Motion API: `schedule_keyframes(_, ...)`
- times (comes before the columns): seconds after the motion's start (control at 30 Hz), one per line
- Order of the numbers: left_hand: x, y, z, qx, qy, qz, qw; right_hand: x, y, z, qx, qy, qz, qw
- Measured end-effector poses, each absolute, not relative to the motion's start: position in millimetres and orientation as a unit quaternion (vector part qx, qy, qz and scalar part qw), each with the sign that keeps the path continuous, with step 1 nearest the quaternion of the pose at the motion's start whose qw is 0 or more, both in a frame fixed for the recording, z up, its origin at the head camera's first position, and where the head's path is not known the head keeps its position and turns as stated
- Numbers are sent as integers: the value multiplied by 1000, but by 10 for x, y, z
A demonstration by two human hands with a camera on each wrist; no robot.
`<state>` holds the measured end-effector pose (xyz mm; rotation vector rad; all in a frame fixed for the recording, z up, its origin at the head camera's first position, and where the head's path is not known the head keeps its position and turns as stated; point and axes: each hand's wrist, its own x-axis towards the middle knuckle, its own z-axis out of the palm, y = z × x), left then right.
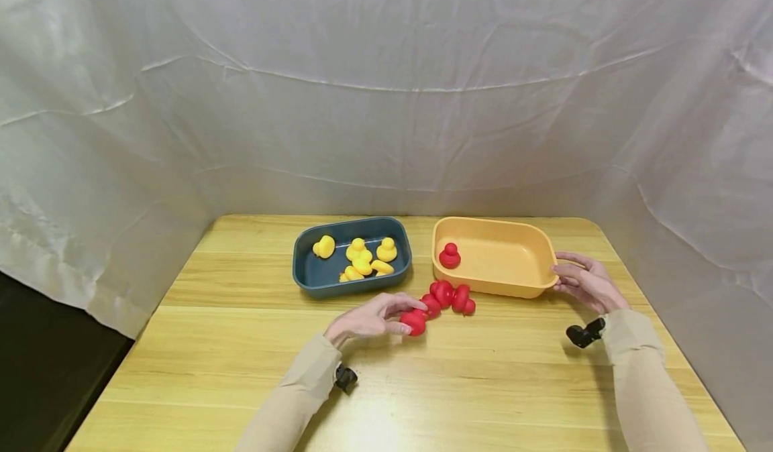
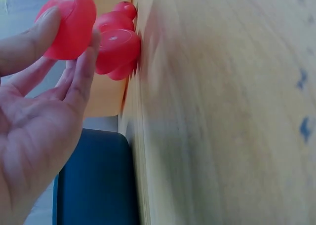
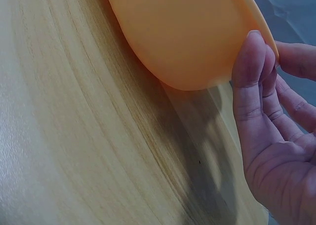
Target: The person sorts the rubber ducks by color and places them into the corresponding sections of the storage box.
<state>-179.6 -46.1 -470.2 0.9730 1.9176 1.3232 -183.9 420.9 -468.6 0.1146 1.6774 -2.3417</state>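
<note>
My left hand [image 1: 367, 318] holds a red rubber duck [image 2: 74, 30] between thumb and fingers. In the left wrist view this duck is raised off the wooden tabletop. Just beyond it, several more red ducks [image 1: 443, 294] lie bunched in front of the orange bin [image 1: 501, 287]. Inside that bin, one red duck [image 1: 449, 257] sits near the left end. At the bin's right end, my right hand [image 1: 588, 284] pinches the rim, the thumb [image 3: 251, 62] against the outer wall and a fingertip on the rim's far side.
A dark blue bin [image 1: 350, 290] stands left of the orange one, with several yellow ducks [image 1: 386, 249] in it. The wooden table [image 1: 483, 385] ends at a pale fabric curtain [image 1: 410, 137] behind and at the sides. Black wrist cameras [image 1: 586, 332] are strapped to both sleeves.
</note>
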Motion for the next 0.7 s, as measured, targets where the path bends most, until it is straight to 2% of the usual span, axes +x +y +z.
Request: schedule_keyframes(0.7,-1839,-216,-4617,263,762,571,153,-1843,4210,-4702,46,582,-802,127)
